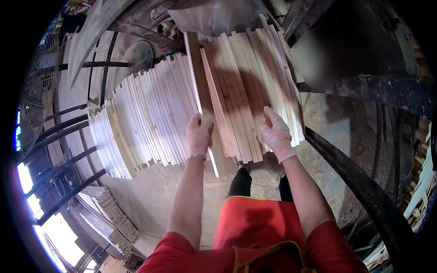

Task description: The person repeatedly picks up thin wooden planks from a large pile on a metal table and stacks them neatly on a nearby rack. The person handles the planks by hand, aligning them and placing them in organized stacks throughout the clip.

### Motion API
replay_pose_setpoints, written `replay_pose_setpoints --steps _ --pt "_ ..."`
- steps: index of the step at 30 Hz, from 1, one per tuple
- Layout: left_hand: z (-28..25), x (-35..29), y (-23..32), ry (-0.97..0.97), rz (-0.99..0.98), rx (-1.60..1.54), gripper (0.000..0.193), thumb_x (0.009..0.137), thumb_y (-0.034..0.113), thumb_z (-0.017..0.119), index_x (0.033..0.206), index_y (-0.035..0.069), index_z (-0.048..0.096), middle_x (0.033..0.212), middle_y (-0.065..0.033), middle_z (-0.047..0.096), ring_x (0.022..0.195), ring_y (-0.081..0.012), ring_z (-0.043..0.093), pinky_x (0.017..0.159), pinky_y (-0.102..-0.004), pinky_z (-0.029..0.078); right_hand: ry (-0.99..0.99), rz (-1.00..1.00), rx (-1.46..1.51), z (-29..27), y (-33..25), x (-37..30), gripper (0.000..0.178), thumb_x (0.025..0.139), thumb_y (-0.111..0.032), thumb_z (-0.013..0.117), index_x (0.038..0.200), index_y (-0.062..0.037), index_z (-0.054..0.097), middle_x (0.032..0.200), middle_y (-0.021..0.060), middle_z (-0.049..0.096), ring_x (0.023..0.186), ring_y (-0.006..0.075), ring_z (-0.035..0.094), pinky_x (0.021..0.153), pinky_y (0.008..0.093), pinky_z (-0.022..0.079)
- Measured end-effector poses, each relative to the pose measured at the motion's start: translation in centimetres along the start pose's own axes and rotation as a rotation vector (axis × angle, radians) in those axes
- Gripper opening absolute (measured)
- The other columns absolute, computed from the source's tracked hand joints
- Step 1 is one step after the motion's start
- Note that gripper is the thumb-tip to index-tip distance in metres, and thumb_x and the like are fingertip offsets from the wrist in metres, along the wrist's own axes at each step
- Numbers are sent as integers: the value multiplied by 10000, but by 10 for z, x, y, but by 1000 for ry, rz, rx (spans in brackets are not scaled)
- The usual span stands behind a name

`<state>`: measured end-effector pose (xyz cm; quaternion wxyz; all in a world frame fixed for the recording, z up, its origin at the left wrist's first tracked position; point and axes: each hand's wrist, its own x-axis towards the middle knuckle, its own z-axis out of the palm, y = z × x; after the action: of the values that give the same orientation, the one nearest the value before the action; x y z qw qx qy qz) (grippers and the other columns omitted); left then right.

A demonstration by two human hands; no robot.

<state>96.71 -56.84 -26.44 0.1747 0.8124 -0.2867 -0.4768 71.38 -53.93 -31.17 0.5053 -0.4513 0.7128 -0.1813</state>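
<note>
A row of long, pale wooden boards (152, 111) stands packed side by side in front of me. One board (198, 77) sticks up and out toward me from the row, and my left hand (199, 136), in a whitish knit glove, is closed round its near part. More boards (236, 91), some of them pinkish brown, stand just right of it. Over the near ends of these right-hand boards is my right hand (276, 133), gloved the same way. Its fingers are apart with nothing between them; whether it touches the boards I cannot tell.
Clear plastic sheeting (214, 18) hangs at the far end of the boards. Dark metal beams (364, 182) run along the right, and several dark bars (68, 123) jut in from the left. Stacked timber (107, 214) lies at lower left. The floor (168, 195) is dusty.
</note>
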Motion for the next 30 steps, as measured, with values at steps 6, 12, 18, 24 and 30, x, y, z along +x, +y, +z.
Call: replay_pose_setpoints --steps 6,12,18,24,30 --pt "70 -87 19 -177 286 74 374 887 108 775 1228 42 636 940 -86 726 812 -165 707 714 -341 577 -184 46 141 -30 61 -78 646 941 -123 709 1540 11 507 1469 212 638 1293 286 652 1096 390 502" --pt "207 -77 105 -188 368 240 504 986 278 633 1450 92 571 1210 -257 736 1139 -445 702 980 -511 547 -319 342 338 -64 132 -164 551 981 -83 641 1496 46 492 1505 228 609 1385 259 597 1146 366 455" --pt "285 -53 95 -141 327 433 626 974 260 698 1525 98 449 1236 -275 707 1136 -470 705 934 -544 566 -238 560 447 -66 176 -222 705 954 -66 643 1614 -12 401 1615 250 493 1494 285 504 1217 357 399" --pt "244 -67 79 -175 398 631 721 929 282 771 1537 74 444 1233 -203 671 1153 -419 702 929 -488 593 -290 398 524 -42 200 -191 584 958 6 660 1517 39 494 1493 149 605 1391 185 554 1140 321 446" --pt "121 17 -12 469 506 767 920 879 452 766 1635 71 406 1586 -217 516 1453 -407 484 1211 -517 374 311 -95 -137 -57 53 -61 619 945 -250 743 1486 -18 551 1460 263 600 1344 417 592 1145 477 471"
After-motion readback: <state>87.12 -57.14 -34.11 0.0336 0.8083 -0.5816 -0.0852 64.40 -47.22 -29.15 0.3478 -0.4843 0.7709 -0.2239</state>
